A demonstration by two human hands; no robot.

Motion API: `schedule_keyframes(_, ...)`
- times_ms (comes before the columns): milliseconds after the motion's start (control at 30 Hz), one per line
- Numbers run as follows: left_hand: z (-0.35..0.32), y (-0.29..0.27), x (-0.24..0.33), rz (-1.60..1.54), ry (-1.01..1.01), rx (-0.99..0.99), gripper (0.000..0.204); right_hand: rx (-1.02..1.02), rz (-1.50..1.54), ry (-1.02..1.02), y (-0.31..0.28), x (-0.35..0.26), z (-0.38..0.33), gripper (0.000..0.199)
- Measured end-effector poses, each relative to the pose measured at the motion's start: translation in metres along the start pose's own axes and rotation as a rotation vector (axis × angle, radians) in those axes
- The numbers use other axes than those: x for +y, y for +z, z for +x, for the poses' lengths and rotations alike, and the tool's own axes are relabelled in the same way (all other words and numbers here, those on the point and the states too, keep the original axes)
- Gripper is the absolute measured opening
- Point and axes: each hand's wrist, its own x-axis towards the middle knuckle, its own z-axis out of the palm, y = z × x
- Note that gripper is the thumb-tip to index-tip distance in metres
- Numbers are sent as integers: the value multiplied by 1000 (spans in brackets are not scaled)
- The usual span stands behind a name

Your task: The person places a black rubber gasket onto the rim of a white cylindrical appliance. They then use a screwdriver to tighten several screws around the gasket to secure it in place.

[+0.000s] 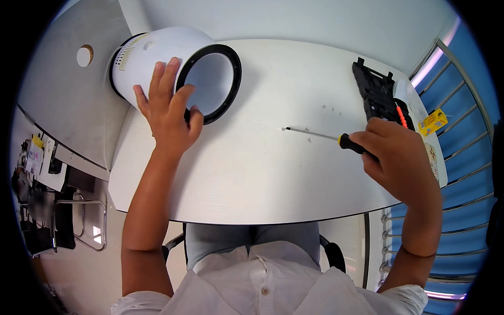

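A white drum-shaped housing [163, 39] lies on its side at the table's far left, its black-rimmed open end [237, 79] turned toward the right. My left hand [170, 113] rests against that end with fingers spread, some over the white side and some across the rim. In my right hand [391, 152] is a screwdriver [350, 144] with a black and yellow handle, its shaft pointing left. The tip is low over the tabletop, at a tiny light speck [283, 128]; whether they touch I cannot tell. Several small grey pieces [332, 109], perhaps screws, lie beyond the shaft.
An open black tool case [375, 92] sits at the far right, with an orange-red tool [401, 115] by it. Beside them is a yellow box [433, 122]. Metal railings [467, 79] run along the right of the white table [236, 184]. A grey panel [68, 105] stands left.
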Motion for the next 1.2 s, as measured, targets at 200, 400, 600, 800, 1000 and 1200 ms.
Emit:
schedule_keyframes(200, 2, -1, 0, -26, 0, 0, 34, -130, -92, -15, -6, -15, 16, 21)
schedule_keyframes(400, 0, -5, -1, -17, -7, -23, 23, -119, -80, 6, -5, -16, 17, 22)
schedule_keyframes(600, -1, -9, -6, -59, -4, -5, 53, 85, 306, 55, -14, -16, 22, 27)
schedule_keyframes(800, 1, -6, -2, -63, 12, 2, 63, 101, 744, 15, 17, -11, 26, 32)
schedule_keyframes(1000, 1, -13, -3, -77, -11, -27, 38, 30, 949, 62, 45, -15, 29, 32)
schedule_keyframes(1200, 1, -12, -3, -91, 0, 9, 18, 46, 977, 69, 51, -22, 28, 32)
